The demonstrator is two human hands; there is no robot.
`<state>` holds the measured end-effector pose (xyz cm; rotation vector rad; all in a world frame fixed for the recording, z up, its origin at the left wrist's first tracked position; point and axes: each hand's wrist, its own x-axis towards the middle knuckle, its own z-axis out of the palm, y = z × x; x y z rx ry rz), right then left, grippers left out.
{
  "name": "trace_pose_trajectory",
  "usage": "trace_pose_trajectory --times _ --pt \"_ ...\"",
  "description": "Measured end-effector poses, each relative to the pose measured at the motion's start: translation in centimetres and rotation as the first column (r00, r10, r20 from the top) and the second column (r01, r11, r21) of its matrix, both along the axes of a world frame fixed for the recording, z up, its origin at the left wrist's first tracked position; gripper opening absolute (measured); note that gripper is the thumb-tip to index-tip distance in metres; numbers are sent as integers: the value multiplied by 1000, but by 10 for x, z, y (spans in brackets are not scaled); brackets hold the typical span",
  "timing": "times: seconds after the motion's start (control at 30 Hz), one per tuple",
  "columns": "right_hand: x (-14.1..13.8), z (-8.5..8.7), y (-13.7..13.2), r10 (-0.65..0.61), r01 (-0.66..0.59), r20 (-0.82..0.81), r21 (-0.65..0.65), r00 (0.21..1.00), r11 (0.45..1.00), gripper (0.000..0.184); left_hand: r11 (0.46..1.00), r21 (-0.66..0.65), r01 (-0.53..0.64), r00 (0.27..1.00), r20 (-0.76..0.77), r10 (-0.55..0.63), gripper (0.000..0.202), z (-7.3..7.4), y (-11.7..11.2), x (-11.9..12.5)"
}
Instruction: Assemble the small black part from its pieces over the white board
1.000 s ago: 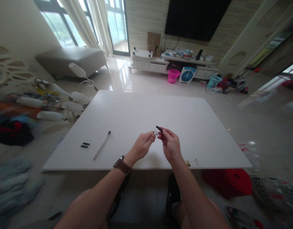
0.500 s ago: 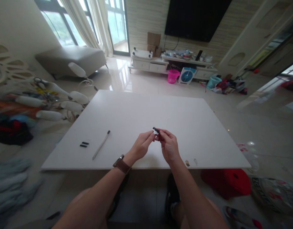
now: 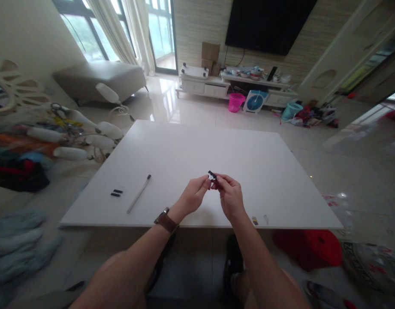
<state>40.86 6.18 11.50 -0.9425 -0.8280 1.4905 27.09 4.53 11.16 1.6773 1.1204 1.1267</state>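
Over the front middle of the white table, a small black-and-silver piece is pinched between both hands; its exact kind is too small to make out. My left hand, below a brown-strapped watch, is closed at the silver side of it. My right hand is closed on the black end with thumb and fingertips. To the left lies a thin pale stick with a black tip, beside two short black strips.
Near the front edge by my right forearm lie a small yellow-and-dark piece and a small clear piece. A lamp with white shades stands off the table's left side. A red stool is below the front right edge.
The view has shifted slightly, so the whole scene sits a little further right. Both hands keep their pinch on the small piece, which is turned slightly.
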Motion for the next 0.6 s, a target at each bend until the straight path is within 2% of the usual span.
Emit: trace_pose_trajectory --times 0.6 --pt "5 1 2 75 -75 4 2 997 997 19 999 38 -22 996 -88 26 40 0 0 -3"
